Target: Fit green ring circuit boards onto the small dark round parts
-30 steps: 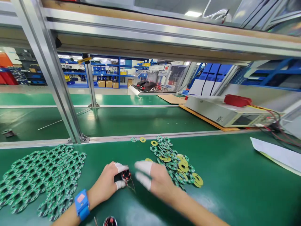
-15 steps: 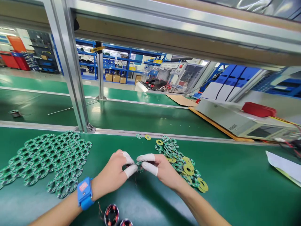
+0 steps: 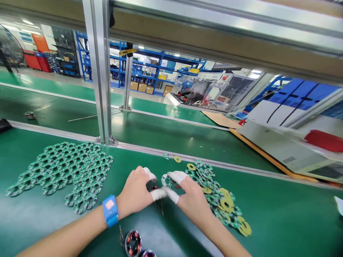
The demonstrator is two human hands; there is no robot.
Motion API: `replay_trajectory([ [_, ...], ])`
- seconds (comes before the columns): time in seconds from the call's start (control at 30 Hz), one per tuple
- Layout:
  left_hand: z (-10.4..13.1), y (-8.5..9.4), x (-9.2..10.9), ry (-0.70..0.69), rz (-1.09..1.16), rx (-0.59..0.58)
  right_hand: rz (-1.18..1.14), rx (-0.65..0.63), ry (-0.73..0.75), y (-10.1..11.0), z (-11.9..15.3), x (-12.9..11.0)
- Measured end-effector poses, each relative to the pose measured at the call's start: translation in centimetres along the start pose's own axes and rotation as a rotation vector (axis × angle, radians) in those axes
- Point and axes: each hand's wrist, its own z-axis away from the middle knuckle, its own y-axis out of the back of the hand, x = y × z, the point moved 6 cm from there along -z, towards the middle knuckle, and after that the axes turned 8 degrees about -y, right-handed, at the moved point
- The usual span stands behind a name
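Note:
My left hand (image 3: 138, 191), in white finger cots and a blue wrist strap (image 3: 110, 211), pinches a small wire-wound motor stator (image 3: 154, 188). Thin copper leads hang below it; most of the part is hidden by fingers. Close beside it, my right hand (image 3: 191, 194), also in finger cots, grips a green-and-white ring circuit board (image 3: 164, 180) tilted up on edge. The thumbs of both hands meet. Nearer to me stand two more wound stators (image 3: 127, 244), one cut off by the frame's lower edge.
Ring boards (image 3: 79, 207) lie in neat rows at left. At right is a loose heap of ring boards (image 3: 199, 171) mixed with yellow washers (image 3: 248, 228). An aluminium post (image 3: 100, 78) and rail (image 3: 150, 151) border the green bench; a grey case (image 3: 278, 142) sits beyond.
The ring board has come up on edge beside the stator, with its face now showing. My right fingers have spread wider around it. The camera has swung left, shifting the scene rightward.

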Motion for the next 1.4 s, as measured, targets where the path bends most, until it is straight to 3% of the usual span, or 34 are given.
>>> replay_trajectory([
  [0.1,0.4,-1.2,-1.0,-0.008,-0.250,-0.058,-0.103,-0.091,-0.165,-0.2,-1.0,1.8],
  [0.2,0.5,-2.4,-1.8,-0.027,-0.307,-0.103,-0.267,-0.258,-0.282,-1.5,-1.1,2.3],
  [0.3,0.5,-2.8,-2.1,-0.043,-0.329,-0.109,-0.324,-0.387,-0.231,-2.8,-0.6,1.1],
  [0.37,0.4,-2.9,-2.1,-0.051,-0.329,-0.112,-0.242,-0.417,-0.134,-3.3,-0.1,0.2],
  [0.5,0.5,-2.8,-2.0,-0.061,-0.314,-0.101,-0.012,-0.369,0.022,-3.9,0.8,-0.2],
  [0.8,0.7,-3.0,-2.2,-0.066,-0.316,-0.077,0.294,-0.278,0.157,-4.2,1.6,0.1],
  [1.2,0.6,-3.0,-2.3,-0.060,-0.305,-0.054,0.296,-0.275,0.164,-4.2,1.5,-0.1],
  [1.4,0.6,-3.0,-2.2,-0.057,-0.290,-0.078,0.275,-0.348,0.090,-4.0,0.9,-0.3],
])
